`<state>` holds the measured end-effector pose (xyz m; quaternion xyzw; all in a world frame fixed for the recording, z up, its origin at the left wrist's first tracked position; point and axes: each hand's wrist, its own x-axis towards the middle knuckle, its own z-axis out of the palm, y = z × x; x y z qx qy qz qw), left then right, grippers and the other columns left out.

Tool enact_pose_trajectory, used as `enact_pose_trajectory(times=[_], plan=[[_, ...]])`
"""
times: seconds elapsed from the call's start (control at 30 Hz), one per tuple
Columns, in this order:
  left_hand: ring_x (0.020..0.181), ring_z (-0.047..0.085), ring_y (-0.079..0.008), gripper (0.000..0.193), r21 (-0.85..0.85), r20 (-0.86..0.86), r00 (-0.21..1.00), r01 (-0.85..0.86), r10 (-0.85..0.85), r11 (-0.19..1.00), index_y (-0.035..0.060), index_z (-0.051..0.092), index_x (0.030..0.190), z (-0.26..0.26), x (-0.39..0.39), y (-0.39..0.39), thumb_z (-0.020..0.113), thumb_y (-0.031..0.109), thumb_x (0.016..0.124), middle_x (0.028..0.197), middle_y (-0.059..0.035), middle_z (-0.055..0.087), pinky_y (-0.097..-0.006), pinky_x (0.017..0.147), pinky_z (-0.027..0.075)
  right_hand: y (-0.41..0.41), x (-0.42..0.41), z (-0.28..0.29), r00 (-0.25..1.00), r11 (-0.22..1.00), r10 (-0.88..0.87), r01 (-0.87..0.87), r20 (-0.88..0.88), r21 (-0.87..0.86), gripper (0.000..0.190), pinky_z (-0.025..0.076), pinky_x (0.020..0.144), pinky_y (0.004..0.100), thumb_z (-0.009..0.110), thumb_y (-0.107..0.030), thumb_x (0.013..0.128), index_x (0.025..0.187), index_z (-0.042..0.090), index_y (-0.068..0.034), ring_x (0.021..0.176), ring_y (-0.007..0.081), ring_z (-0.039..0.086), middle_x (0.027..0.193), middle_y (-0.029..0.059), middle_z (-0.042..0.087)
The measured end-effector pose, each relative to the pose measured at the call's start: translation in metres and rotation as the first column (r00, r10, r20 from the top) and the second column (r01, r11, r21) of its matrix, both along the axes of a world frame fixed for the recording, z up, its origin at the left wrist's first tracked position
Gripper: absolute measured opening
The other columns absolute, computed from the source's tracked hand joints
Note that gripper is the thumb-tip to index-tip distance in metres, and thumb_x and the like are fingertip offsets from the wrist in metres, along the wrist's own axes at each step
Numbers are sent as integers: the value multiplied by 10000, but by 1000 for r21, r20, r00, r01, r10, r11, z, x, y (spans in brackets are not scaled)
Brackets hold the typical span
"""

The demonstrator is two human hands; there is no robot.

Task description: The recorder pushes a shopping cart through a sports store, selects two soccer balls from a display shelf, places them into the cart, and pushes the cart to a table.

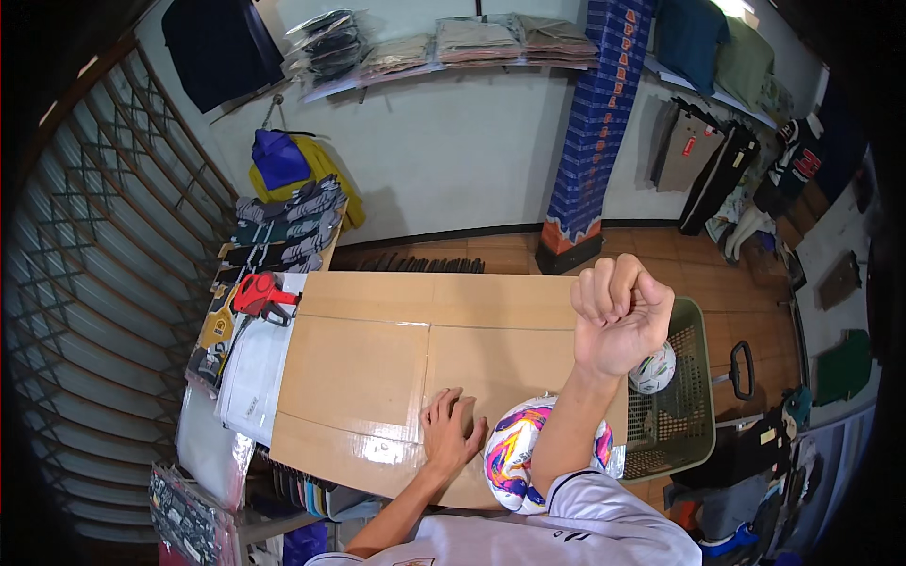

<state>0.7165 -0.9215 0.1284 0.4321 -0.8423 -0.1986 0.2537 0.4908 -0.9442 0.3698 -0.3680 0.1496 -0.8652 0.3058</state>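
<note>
My left hand (451, 435) rests on the flattened cardboard (361, 375) that covers the table, its fingers apart and holding nothing. My right hand (621, 315) is raised over the cardboard's right edge, curled into a fist with nothing visible in it. Beneath my right forearm sits a white ball with pink, orange and purple patterns (513, 453), partly hidden by the arm. A second, mostly white ball (652, 369) lies in a green plastic basket (697, 332) to the right, partly behind my right wrist. At the table's left end is a red and black handheld tool (262, 293).
Stacks of folded socks (283, 230) and plastic packages (237, 396) lie at the left, beside a folding metal gate (106, 283). A blue patterned pillar (587, 141) stands behind the table. Clothes hang at the right, near a black handle (742, 371).
</note>
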Motion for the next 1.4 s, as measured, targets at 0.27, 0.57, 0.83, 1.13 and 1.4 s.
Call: enact_pose_trajectory(times=[0.27, 0.57, 0.83, 1.13, 1.4], plan=[[1282, 463, -322, 627, 68, -126, 977, 181, -172, 981, 110, 546, 1333, 3, 8, 6, 773, 289, 777, 1357, -140, 508, -455, 1050, 337, -4, 5, 2, 998, 998, 64, -65, 27, 20, 407, 170, 433, 259, 373, -303, 950, 591, 334, -116, 464, 80, 202, 515, -13, 313], [1243, 494, -397, 910, 295, -243, 918, 378, -314, 878, 29, 324, 1492, 8, 7, 40, 810, 215, 745, 1373, -223, 508, -461, 1075, 371, -12, 28, 6, 985, 984, 171, -171, 18, 42, 401, 171, 446, 267, 381, -288, 935, 583, 329, -104, 471, 85, 216, 516, -11, 299], [1234, 499, -407, 883, 315, -396, 890, 363, -226, 877, 37, 354, 1435, 5, 6, 64, 841, 185, 714, 1345, -223, 493, -455, 1058, 402, -14, 68, 11, 926, 932, 349, -326, -145, 159, 375, 181, 455, 279, 411, -252, 872, 551, 344, -70, 484, 97, 256, 510, -1, 313], [1142, 541, -391, 831, 202, -534, 810, 399, -240, 895, 76, 361, 1288, -10, 9, 77, 882, 84, 642, 1282, -221, 514, -458, 950, 467, 2, 52, 24, 948, 956, 292, -286, -129, 66, 394, 175, 448, 270, 376, -256, 929, 576, 337, -84, 474, 89, 228, 519, -10, 300], [1176, 511, -409, 843, 93, -445, 845, 375, -298, 923, 79, 331, 1229, -8, 5, 73, 909, 157, 620, 1287, -240, 506, -479, 967, 451, 19, 31, 27, 966, 972, 234, -236, -107, -3, 409, 177, 441, 267, 379, -277, 950, 584, 342, -99, 468, 85, 220, 519, -14, 295]])
